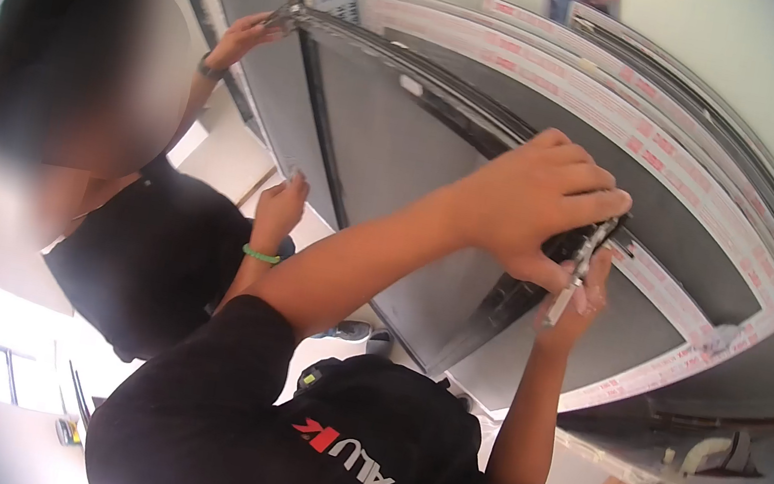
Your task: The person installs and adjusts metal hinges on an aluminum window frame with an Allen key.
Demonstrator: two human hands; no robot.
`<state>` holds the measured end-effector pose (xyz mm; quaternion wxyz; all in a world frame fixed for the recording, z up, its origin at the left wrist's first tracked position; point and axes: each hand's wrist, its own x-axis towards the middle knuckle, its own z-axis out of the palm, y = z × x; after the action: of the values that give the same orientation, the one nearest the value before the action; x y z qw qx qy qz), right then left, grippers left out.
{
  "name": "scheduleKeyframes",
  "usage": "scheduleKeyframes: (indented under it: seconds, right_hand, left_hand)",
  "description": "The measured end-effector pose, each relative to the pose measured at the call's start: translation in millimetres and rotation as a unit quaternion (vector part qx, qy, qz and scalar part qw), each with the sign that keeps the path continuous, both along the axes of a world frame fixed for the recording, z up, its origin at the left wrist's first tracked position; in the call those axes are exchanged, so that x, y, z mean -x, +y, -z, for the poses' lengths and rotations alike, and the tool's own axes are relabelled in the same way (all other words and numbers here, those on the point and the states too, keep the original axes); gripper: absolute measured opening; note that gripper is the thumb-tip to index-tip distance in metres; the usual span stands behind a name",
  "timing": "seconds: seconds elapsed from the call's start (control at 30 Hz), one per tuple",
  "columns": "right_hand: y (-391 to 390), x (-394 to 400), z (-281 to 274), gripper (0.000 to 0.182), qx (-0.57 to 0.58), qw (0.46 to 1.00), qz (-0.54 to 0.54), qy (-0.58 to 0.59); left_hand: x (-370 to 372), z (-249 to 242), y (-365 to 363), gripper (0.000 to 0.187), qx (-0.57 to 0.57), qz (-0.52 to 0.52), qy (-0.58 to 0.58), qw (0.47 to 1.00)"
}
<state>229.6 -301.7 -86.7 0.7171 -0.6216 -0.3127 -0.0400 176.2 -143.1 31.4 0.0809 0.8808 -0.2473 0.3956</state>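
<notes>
A large grey window frame (398,173), edged with white tape printed in red, stands in front of me. My left hand (535,205) curls over a dark fitting (564,245) on one of its profiles. Just below it, my right hand (585,299) pinches a slim silver metal piece (571,281) against that same fitting. My fingers hide most of the fitting.
A co-worker in a black shirt (152,255) stands at the left. One of their hands (242,37) is on the frame's far corner, the other (281,205) on a dark bar lower down. More taped profiles (693,98) are stacked behind. Shoes (353,331) show on the floor.
</notes>
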Motion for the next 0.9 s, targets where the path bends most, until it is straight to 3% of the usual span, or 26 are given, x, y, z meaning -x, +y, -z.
scheduleKeyframes:
  seconds: [0.07,0.17,0.23,0.33,0.63,0.8,0.9]
  right_hand:
    - [-4,-6,9,0.023,-0.026,0.999,-0.035,-0.005]
    - [-6,-5,16,0.031,-0.048,0.997,0.035,-0.050]
    - [-3,-4,8,0.043,-0.058,0.995,-0.060,0.048]
    - [3,-7,17,0.050,-0.090,0.993,-0.065,0.044]
    - [2,-3,9,0.046,-0.086,0.993,-0.063,0.046]
    - [-6,-1,6,0.042,-0.067,0.995,-0.070,0.039]
    - [-7,-4,5,0.041,-0.070,0.994,-0.072,0.042]
  left_hand:
    - [4,-6,1,0.094,-0.014,0.007,0.009,1.000]
    - [4,-13,-6,0.090,-0.001,0.024,0.027,0.999]
    - [2,-13,-4,0.092,-0.001,0.040,0.044,0.998]
    - [3,-24,-6,0.096,-0.006,0.033,0.067,0.997]
    - [3,-20,-4,0.099,-0.020,0.052,0.078,0.995]
    - [-8,-3,4,0.098,-0.046,0.071,-0.037,0.996]
    - [-13,-2,4,0.097,-0.047,0.082,-0.034,0.995]
